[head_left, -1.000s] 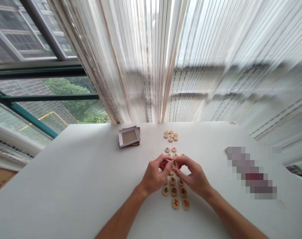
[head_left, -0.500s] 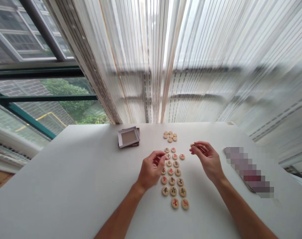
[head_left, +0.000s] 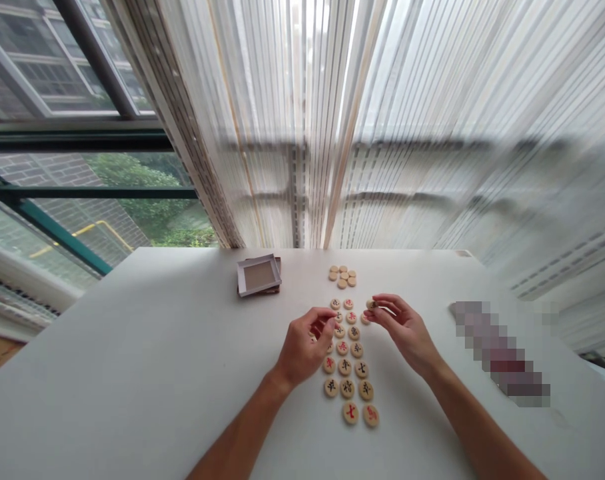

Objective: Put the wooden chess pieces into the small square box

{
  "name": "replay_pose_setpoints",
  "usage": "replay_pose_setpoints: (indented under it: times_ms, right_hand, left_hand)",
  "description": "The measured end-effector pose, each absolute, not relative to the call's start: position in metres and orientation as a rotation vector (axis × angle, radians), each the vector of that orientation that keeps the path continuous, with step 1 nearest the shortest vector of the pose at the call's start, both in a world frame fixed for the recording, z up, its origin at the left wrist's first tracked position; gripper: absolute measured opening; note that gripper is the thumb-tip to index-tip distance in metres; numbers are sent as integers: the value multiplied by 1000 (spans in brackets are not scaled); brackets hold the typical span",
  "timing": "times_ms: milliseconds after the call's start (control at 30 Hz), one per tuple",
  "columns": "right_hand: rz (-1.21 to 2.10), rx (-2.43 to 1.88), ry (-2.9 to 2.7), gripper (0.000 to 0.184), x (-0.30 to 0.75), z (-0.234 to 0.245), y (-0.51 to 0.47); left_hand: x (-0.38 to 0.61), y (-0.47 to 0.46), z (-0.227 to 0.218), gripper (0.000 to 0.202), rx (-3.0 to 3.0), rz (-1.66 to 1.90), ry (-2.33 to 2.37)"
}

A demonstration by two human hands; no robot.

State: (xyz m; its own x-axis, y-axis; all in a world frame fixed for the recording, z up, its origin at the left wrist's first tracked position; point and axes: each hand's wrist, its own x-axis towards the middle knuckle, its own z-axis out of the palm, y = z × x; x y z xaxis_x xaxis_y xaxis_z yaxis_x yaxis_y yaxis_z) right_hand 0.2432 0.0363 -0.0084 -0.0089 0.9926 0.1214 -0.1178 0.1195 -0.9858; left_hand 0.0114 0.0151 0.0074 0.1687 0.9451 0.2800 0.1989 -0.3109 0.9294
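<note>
My right hand (head_left: 405,330) pinches a round wooden Chinese chess piece (head_left: 372,304), tilted and raised, with a dark mark on its face. Just below its fingertips lies a red-marked piece (head_left: 365,319), partly covered. My left hand (head_left: 305,343) is curled at the left side of the face-up pieces (head_left: 344,365), thumb and forefinger brought together. A bit of pale wood with red shows among its fingers; whether it is held or lies behind them I cannot tell. The face-up pieces, red- and black-marked, lie in short rows, and the left fingers hide some.
Beyond the rows, several face-down pieces (head_left: 343,275) are grouped together. A shallow open box (head_left: 259,275) rests at the back left of the white table (head_left: 147,367). A blurred-out flat object (head_left: 502,357) lies at the right. Striped curtains (head_left: 302,133) hang behind the table.
My right hand has moved left with its piece, which now hovers at the right end of an upper row. The left hand stays nearly in place.
</note>
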Motion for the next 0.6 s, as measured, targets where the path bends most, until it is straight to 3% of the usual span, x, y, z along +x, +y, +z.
replay_pose_setpoints:
  times_ms: [267,600]
  right_hand:
    - [1365,-940,-1374,33,212,-3,14]
    - [1334,-838,-1455,23,199,2,1]
  left_hand:
    - [15,13,11,28,1726,1160,1081]
    - [18,10,9,24,1737,1137,1056]
